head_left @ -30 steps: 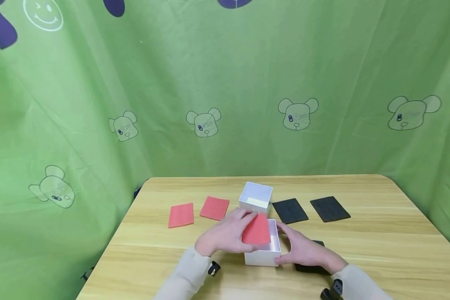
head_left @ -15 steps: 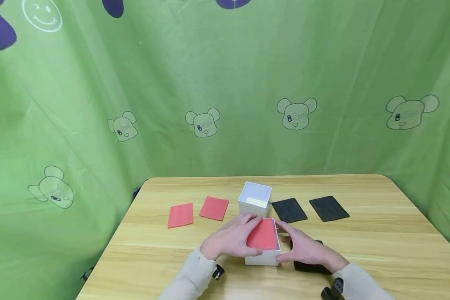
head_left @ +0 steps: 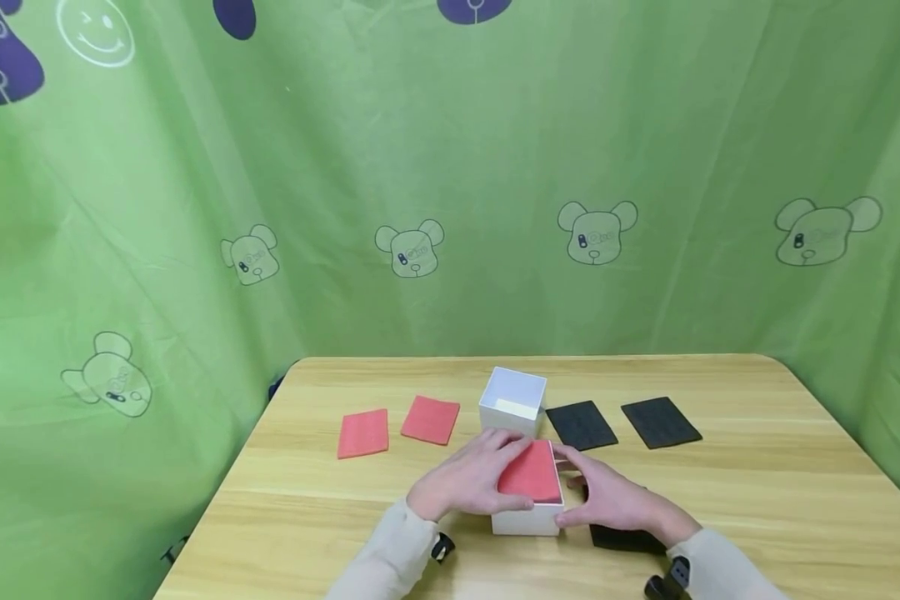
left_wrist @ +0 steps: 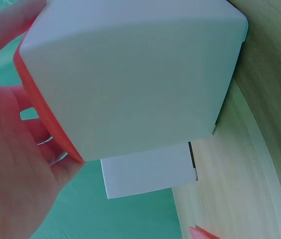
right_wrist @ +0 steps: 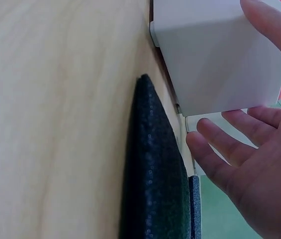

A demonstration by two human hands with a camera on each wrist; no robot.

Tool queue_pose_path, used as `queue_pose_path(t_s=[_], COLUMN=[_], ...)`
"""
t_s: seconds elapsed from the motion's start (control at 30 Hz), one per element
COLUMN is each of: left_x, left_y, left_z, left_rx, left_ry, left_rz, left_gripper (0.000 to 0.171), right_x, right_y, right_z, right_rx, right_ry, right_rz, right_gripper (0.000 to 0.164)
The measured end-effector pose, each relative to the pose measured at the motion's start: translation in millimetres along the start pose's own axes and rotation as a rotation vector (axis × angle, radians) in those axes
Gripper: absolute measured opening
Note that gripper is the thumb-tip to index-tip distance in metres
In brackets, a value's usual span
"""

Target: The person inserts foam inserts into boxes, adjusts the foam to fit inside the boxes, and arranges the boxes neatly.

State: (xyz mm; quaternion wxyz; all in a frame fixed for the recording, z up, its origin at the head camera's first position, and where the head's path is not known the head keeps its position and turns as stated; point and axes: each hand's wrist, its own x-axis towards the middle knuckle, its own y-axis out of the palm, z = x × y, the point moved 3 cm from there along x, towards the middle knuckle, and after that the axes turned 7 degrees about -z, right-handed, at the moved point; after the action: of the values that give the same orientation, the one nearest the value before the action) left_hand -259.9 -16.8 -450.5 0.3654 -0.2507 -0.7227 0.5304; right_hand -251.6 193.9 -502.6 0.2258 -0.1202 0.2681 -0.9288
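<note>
Left hand (head_left: 476, 473): thumb and fingers clamped on the red square (head_left: 534, 473), which sits at the mouth of the near box (head_left: 527, 521), between both hands. Right hand (head_left: 613, 496): thumb and fingers clamped on that box's right side. Beyond left hand: far box (head_left: 504, 420); farther left, two loose red squares (head_left: 430, 419). Beyond right hand: two black squares (head_left: 581, 425); below it, a third black square (head_left: 626, 540).

Off-white, plain sleeves (head_left: 382, 554) are worn long over bare fingers (right_wrist: 232, 149). A small black device (head_left: 442, 547) shows beneath the left one; at the right, a dotted black piece (head_left: 678, 572) adjoins a rounded black knob (head_left: 656, 588).
</note>
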Motion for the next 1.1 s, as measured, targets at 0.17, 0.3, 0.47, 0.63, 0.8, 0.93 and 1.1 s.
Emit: queue_pose_path(t_s=[0.17,0.3,0.47,0.63,0.8,0.93,1.1], left_x=[0.4,-0.5,-1.1,-3.2,-5.3,-8.5,-14.6], left_y=[2.1,2.7,3.9,7.8,12.0,14.1,15.4], left_z=[-0.7,-1.1,-0.6,0.1,2.2,5.6,11.0], left_rx=[0.003,-0.006,-0.029,-0.046,-0.067,-0.098,-0.137], left_ry=[0.03,0.051,0.051,0.058,0.06,0.047,0.014], left_rz=[0.0,-0.006,-0.017,-0.037,-0.067,-0.084,-0.11], left_gripper=[0.072,0.07,0.069,0.065,0.063,0.062,0.062], right_x=[-0.6,-0.9,-0.8,-0.6,-0.3,-0.2,-0.5], right_y=[-0.9,-1.4,-2.0,-0.9,-0.8,-1.0,-1.5], right_z=[0.8,0.6,-0.4,-3.2,-4.2,-4.1,-2.7], right_rx=[-0.001,0.012,0.017,0.017,0.027,0.033,0.039], right_ry=[-0.005,-0.001,0.007,0.015,0.014,0.016,0.014], right_rz=[0.001,0.006,0.003,0.009,0.007,0.008,0.009], right_gripper=[0.1,0.099,0.099,0.099,0.099,0.099,0.1])
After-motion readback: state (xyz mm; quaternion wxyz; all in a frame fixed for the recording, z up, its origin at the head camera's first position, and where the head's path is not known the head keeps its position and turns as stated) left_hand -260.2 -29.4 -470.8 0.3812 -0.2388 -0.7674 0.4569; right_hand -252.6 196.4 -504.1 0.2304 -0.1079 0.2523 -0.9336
